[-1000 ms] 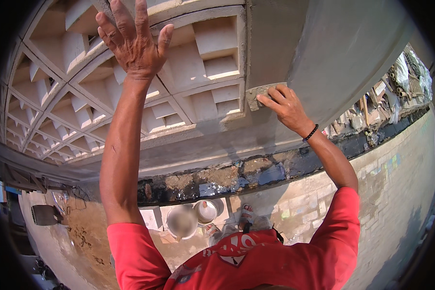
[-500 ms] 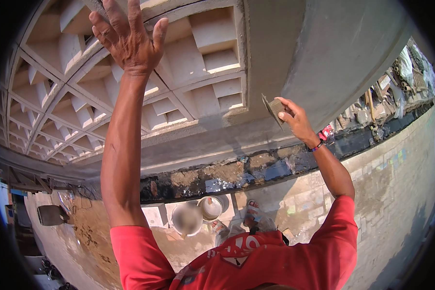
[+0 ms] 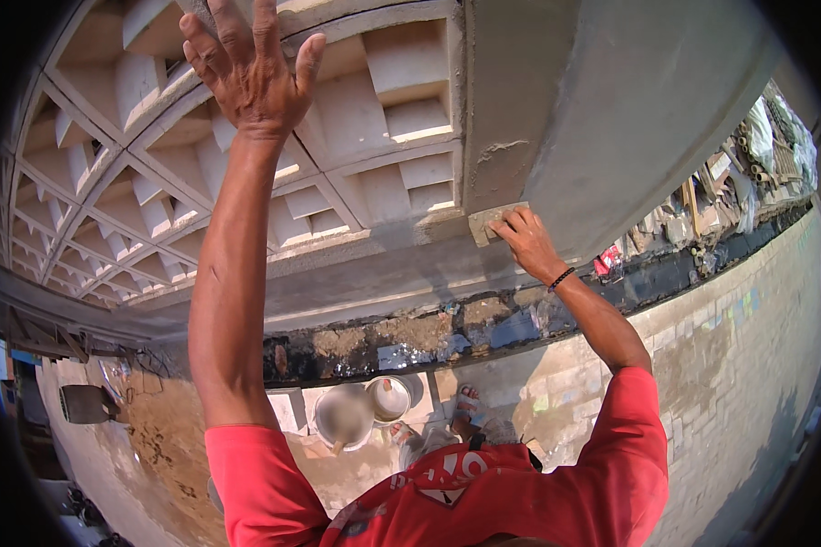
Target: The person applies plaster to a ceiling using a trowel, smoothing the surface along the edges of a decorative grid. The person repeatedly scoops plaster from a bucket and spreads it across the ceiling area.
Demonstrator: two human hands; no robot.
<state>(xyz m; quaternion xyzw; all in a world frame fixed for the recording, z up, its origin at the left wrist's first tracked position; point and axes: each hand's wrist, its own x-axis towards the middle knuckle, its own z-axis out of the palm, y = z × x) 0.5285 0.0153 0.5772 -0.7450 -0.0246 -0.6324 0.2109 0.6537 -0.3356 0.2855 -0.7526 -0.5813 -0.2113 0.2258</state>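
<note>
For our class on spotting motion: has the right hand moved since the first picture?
Yes: the right hand, holding a flat grey tool, is now lower in the view, judged against the lower right corner of the lattice wall.

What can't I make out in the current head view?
All in the head view:
Left hand: some fingertips cut off by the top edge; palm turned away.
Flat tool: partly hidden by the right hand.
Larger bucket: contents blurred.
Debris heap: many pieces too small to identify.
</note>
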